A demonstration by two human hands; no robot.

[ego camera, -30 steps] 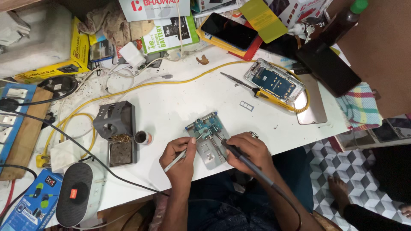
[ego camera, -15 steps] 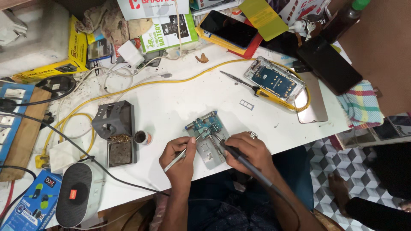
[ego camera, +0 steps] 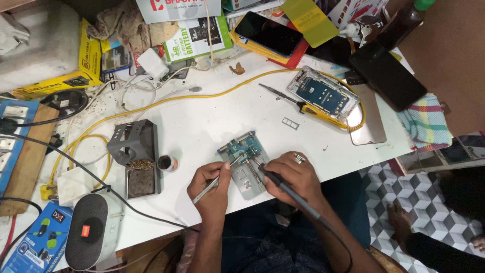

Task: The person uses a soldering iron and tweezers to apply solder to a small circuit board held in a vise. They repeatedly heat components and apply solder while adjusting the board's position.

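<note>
- Left hand (ego camera: 212, 183) pinches thin metal tweezers (ego camera: 218, 180), tips on small green circuit board (ego camera: 241, 148).
- Right hand (ego camera: 294, 178) grips black soldering iron (ego camera: 281, 186), tip at board in grey metal holder (ego camera: 245, 177).

Bright, even overhead light on the white table (ego camera: 202, 116); soft short shadows, mild glare, edges toward 3 o'clock dimmer, focus sharp.
</note>
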